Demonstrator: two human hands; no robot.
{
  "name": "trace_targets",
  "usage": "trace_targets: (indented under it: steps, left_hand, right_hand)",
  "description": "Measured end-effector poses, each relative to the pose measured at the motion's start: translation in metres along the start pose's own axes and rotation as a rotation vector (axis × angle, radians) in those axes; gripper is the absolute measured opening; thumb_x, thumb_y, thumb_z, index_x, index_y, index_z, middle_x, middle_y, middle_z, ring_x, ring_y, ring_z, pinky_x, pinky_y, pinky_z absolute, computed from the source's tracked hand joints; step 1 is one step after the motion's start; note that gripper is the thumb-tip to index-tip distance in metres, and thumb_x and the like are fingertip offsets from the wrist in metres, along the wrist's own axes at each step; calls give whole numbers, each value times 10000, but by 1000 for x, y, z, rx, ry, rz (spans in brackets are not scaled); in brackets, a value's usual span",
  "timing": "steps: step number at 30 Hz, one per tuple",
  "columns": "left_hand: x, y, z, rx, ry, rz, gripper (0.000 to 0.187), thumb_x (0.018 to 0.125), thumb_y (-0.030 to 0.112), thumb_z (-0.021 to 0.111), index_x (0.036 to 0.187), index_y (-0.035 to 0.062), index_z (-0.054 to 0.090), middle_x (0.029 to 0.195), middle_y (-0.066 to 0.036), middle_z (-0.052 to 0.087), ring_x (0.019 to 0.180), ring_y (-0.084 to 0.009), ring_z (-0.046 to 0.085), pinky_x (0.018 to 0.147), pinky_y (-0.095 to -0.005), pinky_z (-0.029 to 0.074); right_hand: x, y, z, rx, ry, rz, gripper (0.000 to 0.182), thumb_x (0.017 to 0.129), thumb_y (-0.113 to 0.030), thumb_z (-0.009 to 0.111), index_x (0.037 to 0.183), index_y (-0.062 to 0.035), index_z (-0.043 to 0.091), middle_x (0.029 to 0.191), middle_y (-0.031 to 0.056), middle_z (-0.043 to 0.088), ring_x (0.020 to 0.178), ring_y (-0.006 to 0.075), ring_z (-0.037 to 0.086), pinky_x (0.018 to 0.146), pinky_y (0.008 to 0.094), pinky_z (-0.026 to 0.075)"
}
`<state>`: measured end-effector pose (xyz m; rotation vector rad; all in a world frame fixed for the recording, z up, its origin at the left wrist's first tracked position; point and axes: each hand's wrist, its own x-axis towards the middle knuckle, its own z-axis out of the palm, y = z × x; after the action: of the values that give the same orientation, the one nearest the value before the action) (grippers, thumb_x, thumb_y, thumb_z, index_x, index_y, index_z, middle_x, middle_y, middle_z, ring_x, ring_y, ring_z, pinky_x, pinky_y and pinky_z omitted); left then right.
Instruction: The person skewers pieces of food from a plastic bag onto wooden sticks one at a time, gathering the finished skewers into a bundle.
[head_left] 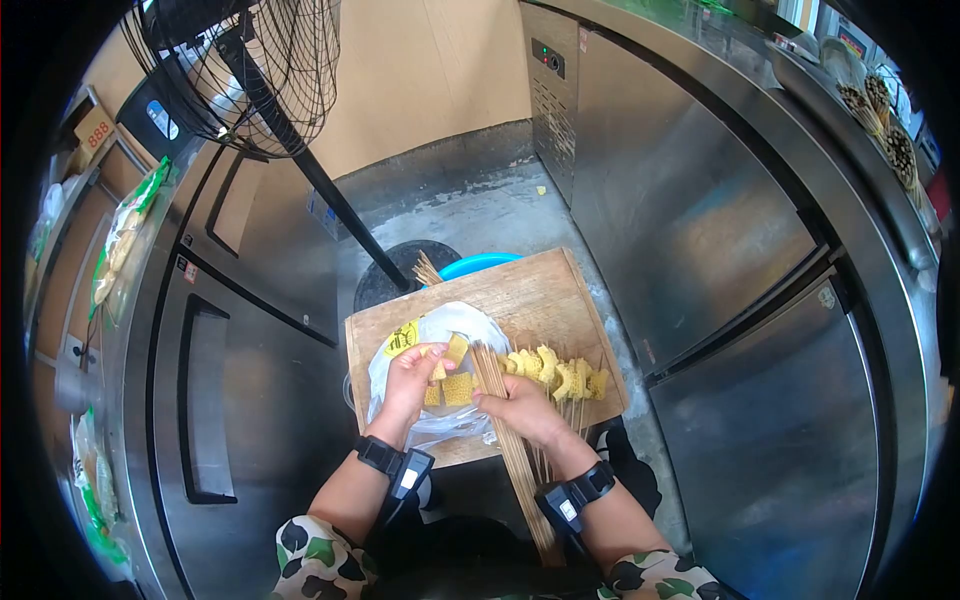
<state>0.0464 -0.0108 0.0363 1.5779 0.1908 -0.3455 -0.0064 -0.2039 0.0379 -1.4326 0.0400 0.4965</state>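
My left hand (pixel 408 378) pinched a yellow piece (pixel 457 348) over the bag (pixel 462 320), my right hand (pixel 527 408) gripped the sticks (pixel 515 455), and straight, centred piercing seemed best.

Carrying things on a wooden board (pixel 545 295), with pale grain showing along the far side. Bearing a white bag (pixel 440 322) toward the left, spreading flat and crumpling at the near edge, with yellow print (pixel 403 338) near the far left. Holding loose yellow pieces (pixel 457 388) on that bag. Supporting loaded skewers (pixel 565 378) side by side at the right, with ends pointing nearward.
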Motion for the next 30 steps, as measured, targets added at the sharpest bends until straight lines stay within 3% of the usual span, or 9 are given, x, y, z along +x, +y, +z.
trace_targets:
  steps: [5,12,20,26,30]
  left_hand:
    - [1,-4,8,-156,-10,30,186,923,121,496,1073,61,588,948,-42,644,777,-77,571,671,-218,449]
    - [-5,7,15,-141,3,55,191,888,105,558,1068,52,596,942,-27,639,803,-72,574,669,-213,462]
    - [-4,17,22,-104,46,171,199,868,95,587,1061,50,604,878,-4,638,719,-41,549,632,-192,456]
    - [-10,31,30,-65,74,226,208,867,83,586,1070,40,596,883,-12,639,785,-53,573,663,-196,463]
    - [-11,26,30,78,13,378,236,855,52,597,1089,20,585,906,-24,639,808,-70,589,692,-215,482]
  right_hand:
    - [-3,-6,-1,71,-41,25,113,856,-135,601,893,-30,591,724,-4,577,637,61,524,584,198,432]
    - [-5,-11,-2,277,-77,47,87,828,-82,612,884,-19,587,713,22,580,604,80,526,549,212,436]
    - [-4,-11,0,256,-49,72,86,793,-51,626,862,-20,585,709,33,587,580,83,529,531,205,428]
    - [-2,-8,1,213,-50,46,67,796,-52,622,842,-20,585,690,30,580,575,85,529,528,211,428]
    - [1,-5,1,184,-50,46,53,794,-46,614,830,-20,584,681,26,575,568,85,528,523,215,424]
